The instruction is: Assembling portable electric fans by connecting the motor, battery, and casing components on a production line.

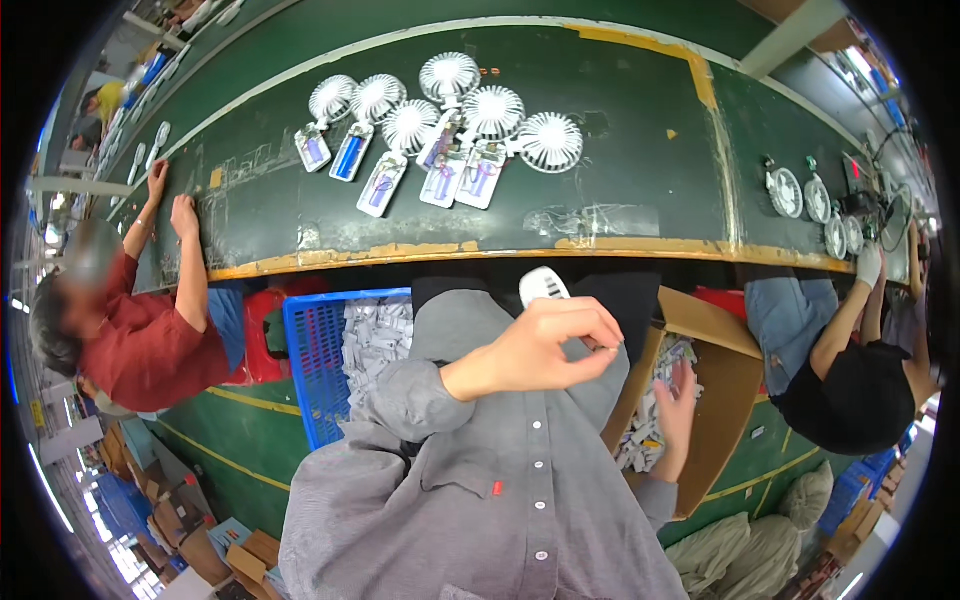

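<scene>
Left hand point(550, 345): raised in front of the torso, back of the hand uppermost, thumb and index finger curled until their tips nearly meet. In its grasp, one white slotted casing point(541, 285), rounded at the end, standing out past the knuckles on the side toward the bench; its lower part is hidden by the hand. Whether anything small sits between the thumb and index tips, cannot tell.

Right hand point(677, 408): over the cardboard box point(728, 395) beside the right leg, fingers extended and loosely parted, thumb apart — nothing visible in hold. Whether it touches the small white parts point(637, 440) heaped inside, cannot tell.

Left of the lap: one blue crate point(314, 365), lattice-sided, containing further pale pieces point(378, 340) in a loose pile.

Green bench point(640, 165), wooden front edge: six white handheld fans point(551, 142), grouped ahead of the person and slightly left, round slatted heads toward the far side, handles toward the person. Handles lie open, blue or purple cells showing in several.

Bench, far right: four further fan heads point(785, 192), near a co-worker in black point(850, 395) with a white glove point(869, 262).

Bench, left end: a co-worker in red point(150, 345), both hands at the bench.
</scene>
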The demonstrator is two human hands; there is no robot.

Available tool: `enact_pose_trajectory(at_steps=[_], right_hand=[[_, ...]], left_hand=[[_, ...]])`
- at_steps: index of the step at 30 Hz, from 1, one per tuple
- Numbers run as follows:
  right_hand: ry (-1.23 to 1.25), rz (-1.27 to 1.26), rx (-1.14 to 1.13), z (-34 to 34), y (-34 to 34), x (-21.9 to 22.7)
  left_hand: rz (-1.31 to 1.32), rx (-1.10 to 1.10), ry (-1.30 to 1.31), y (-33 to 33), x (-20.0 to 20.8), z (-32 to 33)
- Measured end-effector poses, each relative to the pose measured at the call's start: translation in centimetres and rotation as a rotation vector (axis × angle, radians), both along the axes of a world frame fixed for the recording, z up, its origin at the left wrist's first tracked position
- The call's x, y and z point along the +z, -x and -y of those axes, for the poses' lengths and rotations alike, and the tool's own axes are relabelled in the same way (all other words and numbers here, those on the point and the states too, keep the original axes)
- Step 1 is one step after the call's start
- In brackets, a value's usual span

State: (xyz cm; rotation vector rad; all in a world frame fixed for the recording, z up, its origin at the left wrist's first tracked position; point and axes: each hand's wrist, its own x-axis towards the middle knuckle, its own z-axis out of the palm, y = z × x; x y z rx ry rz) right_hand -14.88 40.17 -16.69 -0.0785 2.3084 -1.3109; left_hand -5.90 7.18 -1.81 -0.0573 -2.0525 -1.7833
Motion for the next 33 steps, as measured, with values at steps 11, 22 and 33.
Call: enact_pose_trajectory(at_steps=[11,22,33], right_hand=[[0.797,0.053,0.292,17.1,-2.0,9.7],[-0.387,-1.198,0.412,17.5,19.9,6.0],[-0.037,-1.083,0.179,20.0,17.2,7.1]], left_hand=[[0.018,0.145,0.157,3.0,1.0,5.2],[0.372,0.407,1.193,3.0,-5.1,11.5],[0.362,0.284,0.992,4.2,-4.6,9.9]])
